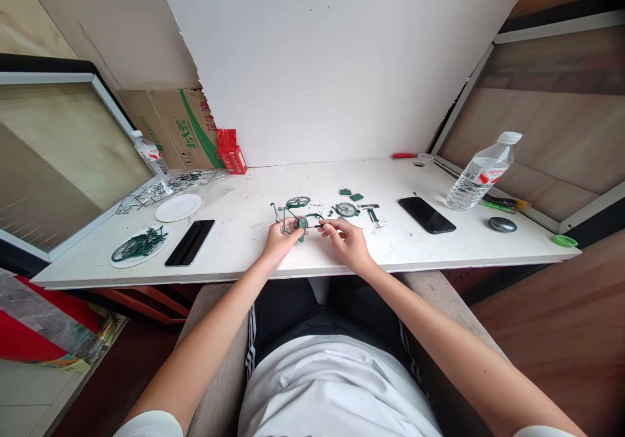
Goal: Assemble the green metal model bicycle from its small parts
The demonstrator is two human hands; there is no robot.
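Near the front edge of the white table (234,228), my left hand (280,241) holds a small green model bicycle frame (288,214) with a round gear part at its lower middle. My right hand (344,238) pinches a thin dark piece (316,226) at the right side of the frame. Behind the frame lies a spoked green wheel (297,201). Another spoked wheel (346,210) rests beyond my right hand, with small green parts (374,217) beside it and two green blocks (351,194) farther back.
On the left are a plate of green parts (140,246), a white plate (178,208), a phone (190,243) and a red box (232,152). On the right are a black phone (426,215), a water bottle (481,173) and a round dark object (502,225).
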